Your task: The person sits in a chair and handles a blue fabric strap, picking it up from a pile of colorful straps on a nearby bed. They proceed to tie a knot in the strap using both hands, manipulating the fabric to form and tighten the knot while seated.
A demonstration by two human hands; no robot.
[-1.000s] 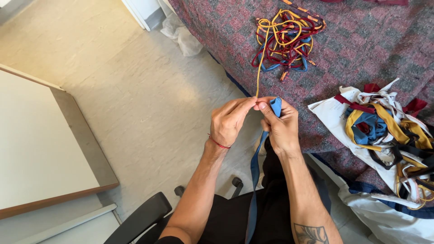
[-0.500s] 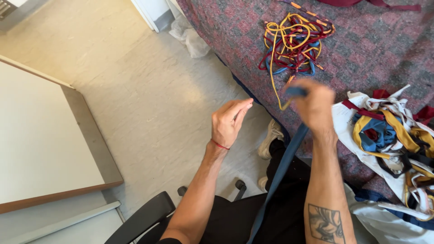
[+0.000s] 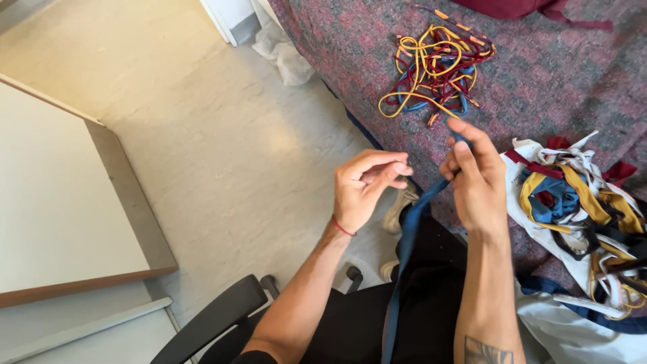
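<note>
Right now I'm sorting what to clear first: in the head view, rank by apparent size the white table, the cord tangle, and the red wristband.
1. White table, largest.
2. Cord tangle.
3. Red wristband, smallest.

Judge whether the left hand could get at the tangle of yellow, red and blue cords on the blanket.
Probably yes: the left hand looks empty, and only bare blanket lies before the cord tangle.

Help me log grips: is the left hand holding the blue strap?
No, the left hand is empty and apart from the blue strap, which the right hand pinches.
</note>
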